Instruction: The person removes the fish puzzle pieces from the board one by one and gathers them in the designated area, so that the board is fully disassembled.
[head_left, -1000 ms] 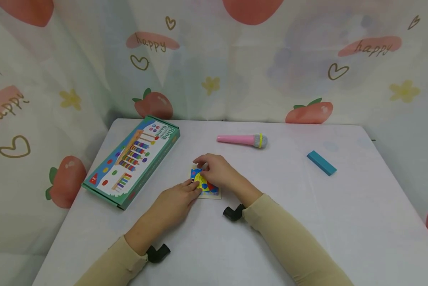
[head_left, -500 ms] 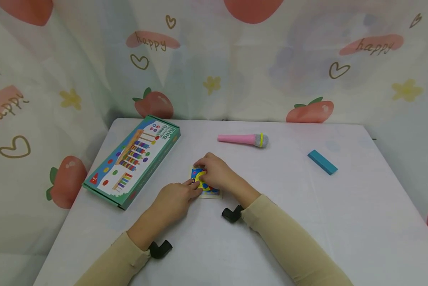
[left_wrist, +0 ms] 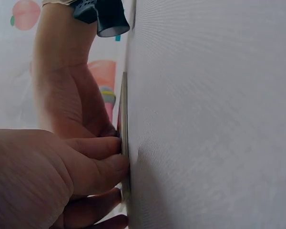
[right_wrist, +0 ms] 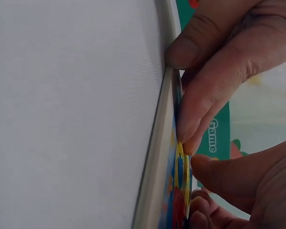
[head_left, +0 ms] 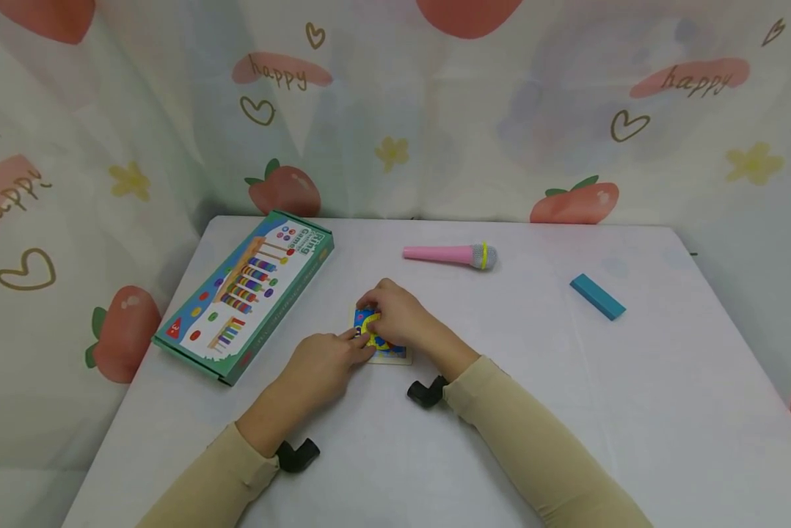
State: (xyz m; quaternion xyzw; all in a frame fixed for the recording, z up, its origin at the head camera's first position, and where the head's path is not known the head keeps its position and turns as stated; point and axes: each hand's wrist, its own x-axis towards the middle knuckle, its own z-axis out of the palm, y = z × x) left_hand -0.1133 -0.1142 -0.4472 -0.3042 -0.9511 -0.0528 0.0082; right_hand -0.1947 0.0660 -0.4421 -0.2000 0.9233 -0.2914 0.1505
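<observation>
A small wooden picture puzzle (head_left: 395, 358) with a blue, yellow and red face lies flat on the table. My left hand (head_left: 319, 369) holds its left side, the thumb against the board's edge (right_wrist: 155, 167) and the fingers on its face, as the right wrist view shows. Over the upper right of the puzzle bends my right hand (head_left: 403, 317), its thumb and curled fingertips at the yellow piece (right_wrist: 179, 160). The right hand covers much of the picture in the head view. From the left wrist, the board (left_wrist: 124, 102) shows only as a thin edge.
A green ring game box (head_left: 250, 293) lies at the left of the white table (head_left: 501, 455). A pink toy microphone (head_left: 442, 254) lies behind the puzzle, a blue block (head_left: 596, 296) to the right. Printed curtains (head_left: 461, 132) stand behind and at the sides.
The right fingers have shifted slightly over the puzzle's yellow part. My left hand keeps its place at the left side, its forearm moved a little. The other things lie as before.
</observation>
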